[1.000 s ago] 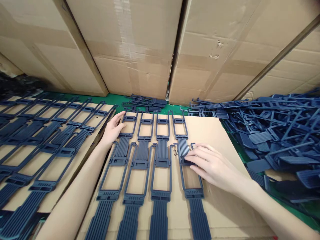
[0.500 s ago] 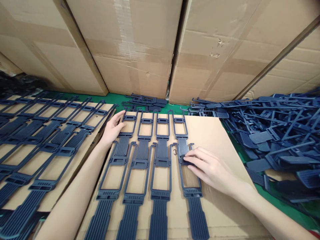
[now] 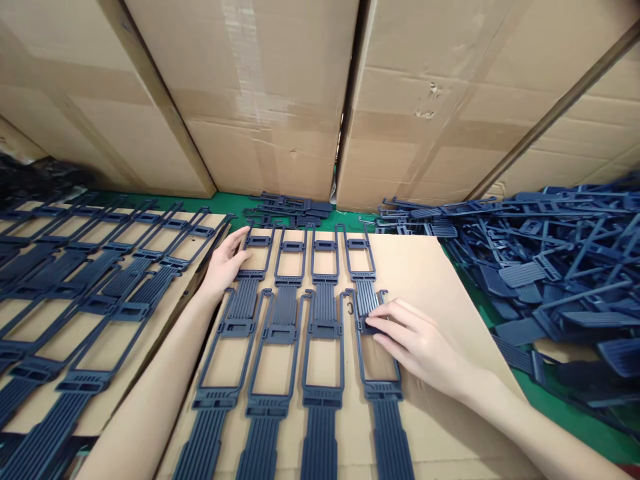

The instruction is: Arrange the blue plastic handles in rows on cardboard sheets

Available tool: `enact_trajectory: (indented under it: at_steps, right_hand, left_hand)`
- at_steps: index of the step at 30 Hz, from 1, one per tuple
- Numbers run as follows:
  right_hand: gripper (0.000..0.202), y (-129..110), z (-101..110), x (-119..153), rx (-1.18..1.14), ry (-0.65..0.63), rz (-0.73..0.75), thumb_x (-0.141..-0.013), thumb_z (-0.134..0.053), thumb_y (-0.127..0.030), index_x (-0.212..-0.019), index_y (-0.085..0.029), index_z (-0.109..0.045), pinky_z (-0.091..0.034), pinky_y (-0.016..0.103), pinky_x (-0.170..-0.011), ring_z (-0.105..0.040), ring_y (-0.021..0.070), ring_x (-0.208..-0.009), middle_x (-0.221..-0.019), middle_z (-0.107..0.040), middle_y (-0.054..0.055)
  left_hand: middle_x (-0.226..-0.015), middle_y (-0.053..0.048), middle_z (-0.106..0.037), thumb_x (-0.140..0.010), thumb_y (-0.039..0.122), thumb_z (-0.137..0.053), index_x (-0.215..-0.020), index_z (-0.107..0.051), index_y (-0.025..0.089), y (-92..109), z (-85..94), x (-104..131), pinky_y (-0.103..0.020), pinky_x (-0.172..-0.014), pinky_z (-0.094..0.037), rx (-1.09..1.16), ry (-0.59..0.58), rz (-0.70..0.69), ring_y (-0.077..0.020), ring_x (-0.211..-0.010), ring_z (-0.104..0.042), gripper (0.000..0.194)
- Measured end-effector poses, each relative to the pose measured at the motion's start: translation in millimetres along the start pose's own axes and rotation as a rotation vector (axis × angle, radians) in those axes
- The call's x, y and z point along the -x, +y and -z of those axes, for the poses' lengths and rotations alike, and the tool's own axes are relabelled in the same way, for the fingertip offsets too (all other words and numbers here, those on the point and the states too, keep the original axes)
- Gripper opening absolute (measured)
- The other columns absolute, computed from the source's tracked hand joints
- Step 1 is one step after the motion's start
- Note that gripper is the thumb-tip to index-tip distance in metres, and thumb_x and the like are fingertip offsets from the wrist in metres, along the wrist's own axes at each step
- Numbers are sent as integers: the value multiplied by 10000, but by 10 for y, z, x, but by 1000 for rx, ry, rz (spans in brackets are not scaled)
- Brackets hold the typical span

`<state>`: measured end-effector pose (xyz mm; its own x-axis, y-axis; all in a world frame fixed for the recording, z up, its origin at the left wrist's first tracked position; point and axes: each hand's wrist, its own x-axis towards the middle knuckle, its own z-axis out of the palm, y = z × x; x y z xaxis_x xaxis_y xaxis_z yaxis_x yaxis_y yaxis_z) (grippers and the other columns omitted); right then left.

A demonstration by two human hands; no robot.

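My right hand (image 3: 417, 337) has its fingertips on the slotted crosspiece of a dark blue plastic frame piece (image 3: 383, 390), the rightmost in the near row. The thumb and fingers are drawn close together there, hiding part of the crosspiece. At the board's left edge, my left hand (image 3: 225, 263) rests beside the leftmost far piece (image 3: 257, 274), its thumb apart from its fingers. Similar pieces lie in two overlapping rows on a cardboard sheet (image 3: 425, 273), each with a hooked open frame and a ribbed tongue.
To the left, another cardboard sheet (image 3: 170, 283) bears more such pieces. A tangled heap of blue pieces (image 3: 540, 280) lies on the green surface (image 3: 565, 407) to the right. Behind the sheets is a smaller pile (image 3: 290, 207), in front of large cardboard boxes (image 3: 265, 100).
The rightmost near piece has shifted slightly to the left at its lower end, with my right hand still at its crosspiece. My left hand has stayed at the sheet's edge.
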<state>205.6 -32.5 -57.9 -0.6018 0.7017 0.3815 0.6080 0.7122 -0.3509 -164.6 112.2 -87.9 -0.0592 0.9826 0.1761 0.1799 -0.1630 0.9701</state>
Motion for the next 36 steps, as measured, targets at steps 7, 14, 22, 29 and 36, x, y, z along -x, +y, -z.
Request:
enact_trajectory:
  at_steps: [7,14,22,29,36]
  right_hand:
    - [204,-11,0,5,-9,-12,1,-931,-497,-114,-1112,-129,-591,-522,347,-803,-547,191,-937,-1041,-618,101]
    - [210,-22,28,-42,62,-38,27,-923,-517,-147,-1121,-159,-587,-501,406,-848,-560,222,-997,-1099,-620,110]
    - [284,-48,37,-69,94,-107,-68,-911,-535,-204,-1195,-193,-524,-465,493,-939,-522,265,-1138,-1237,-573,128]
    - [266,-40,1,-75,76,-103,-48,-915,-524,-186,-1180,-192,-526,-464,489,-955,-518,261,-1147,-1235,-573,121]
    - [237,-37,-19,-89,71,-67,-34,-915,-515,-176,-1146,-196,-566,-483,479,-936,-543,245,-1114,-1214,-594,118]
  left_hand:
    - [-1428,-123,-508,-660,307,-692,-1299,-557,165,-1,-2,-4,-467,-1158,-272,6,4,-4,-310,-1359,-417,668]
    - [-1429,-124,-507,-674,321,-698,-1316,-541,166,-6,7,0,-469,-1153,-283,1,-1,2,-311,-1352,-425,678]
    - [-1432,-123,-504,-684,321,-672,-1314,-539,168,7,9,2,-466,-1157,-288,-29,-12,-9,-308,-1357,-419,662]
    - [-1423,-138,-510,-672,322,-676,-1307,-535,149,23,-6,2,-470,-1145,-310,-20,-1,3,-322,-1351,-425,673]
    - [-1437,-131,-496,-679,321,-684,-1314,-537,159,23,8,6,-459,-1146,-310,-13,-7,3,-314,-1352,-425,671]
